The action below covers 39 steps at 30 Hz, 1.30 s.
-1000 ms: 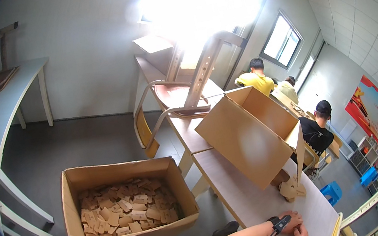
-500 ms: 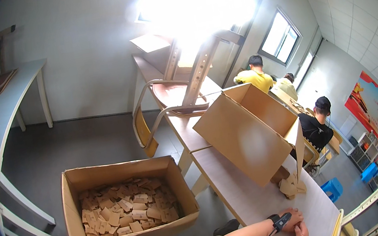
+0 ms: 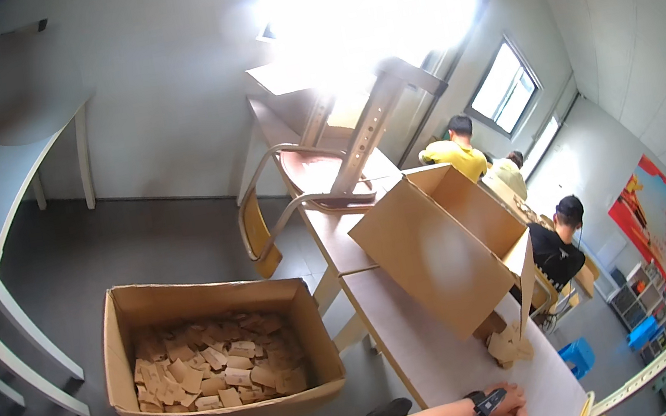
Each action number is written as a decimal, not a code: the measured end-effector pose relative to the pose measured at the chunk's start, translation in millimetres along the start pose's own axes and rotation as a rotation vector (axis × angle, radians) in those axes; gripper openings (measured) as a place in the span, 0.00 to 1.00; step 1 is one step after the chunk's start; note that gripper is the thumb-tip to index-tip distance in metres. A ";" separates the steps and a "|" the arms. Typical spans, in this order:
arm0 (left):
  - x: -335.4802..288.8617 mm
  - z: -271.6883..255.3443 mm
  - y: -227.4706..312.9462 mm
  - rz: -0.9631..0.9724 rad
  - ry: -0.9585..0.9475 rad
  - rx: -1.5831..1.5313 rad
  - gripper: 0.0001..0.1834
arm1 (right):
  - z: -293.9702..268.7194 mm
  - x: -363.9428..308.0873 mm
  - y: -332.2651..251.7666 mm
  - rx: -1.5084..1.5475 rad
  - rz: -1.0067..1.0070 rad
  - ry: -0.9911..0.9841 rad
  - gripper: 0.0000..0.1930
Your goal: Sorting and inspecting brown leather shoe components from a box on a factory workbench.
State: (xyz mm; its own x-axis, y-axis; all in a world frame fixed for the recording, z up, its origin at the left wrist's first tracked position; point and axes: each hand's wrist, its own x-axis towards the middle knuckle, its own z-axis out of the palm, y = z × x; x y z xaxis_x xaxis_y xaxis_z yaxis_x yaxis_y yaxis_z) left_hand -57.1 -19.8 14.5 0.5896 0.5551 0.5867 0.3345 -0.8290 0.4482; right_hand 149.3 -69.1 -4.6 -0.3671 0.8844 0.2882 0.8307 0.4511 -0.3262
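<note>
Small cardboard pieces (image 3: 504,347) lay heaped on the worktop (image 3: 436,349) beside the tipped box (image 3: 438,256), just beyond the left hand (image 3: 508,410), whose fingers rested curled near the worktop's edge, their grip impossible to tell; no right hand showed.

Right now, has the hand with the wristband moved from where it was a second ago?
No. The hand rests at the same spot on the table, just this side of the cardboard scraps by the tipped box.
</note>
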 end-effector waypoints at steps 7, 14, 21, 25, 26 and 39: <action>-22.4 -18.1 21.1 0.031 0.205 0.150 0.17 | 4.4 -0.7 2.7 -0.169 -0.047 0.004 0.34; -27.5 -18.0 12.5 -0.032 0.184 0.135 0.16 | -5.2 13.4 -44.2 -0.121 -0.165 -0.025 0.29; -38.3 -23.1 22.7 -0.126 0.093 0.222 0.19 | 2.7 12.8 -17.7 -0.255 -0.183 -0.022 0.31; -41.8 -23.6 23.6 -0.123 0.085 0.160 0.19 | 4.2 10.9 -20.7 -0.283 -0.182 -0.026 0.32; -40.8 -21.3 20.3 -0.126 0.087 0.158 0.19 | 0.0 10.0 -36.3 -0.206 -0.124 -0.093 0.33; -39.4 -29.0 25.9 -0.211 -0.075 0.142 0.19 | -2.0 6.7 -48.1 -0.208 -0.171 -0.066 0.27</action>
State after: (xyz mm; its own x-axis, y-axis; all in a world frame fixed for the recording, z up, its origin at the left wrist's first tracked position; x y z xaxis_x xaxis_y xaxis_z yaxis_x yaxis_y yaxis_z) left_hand -93.0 -61.2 22.6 0.5472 0.7142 0.4366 0.5522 -0.6999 0.4530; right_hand 107.7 -85.2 14.8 -0.5305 0.8063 0.2615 0.8197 0.5666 -0.0842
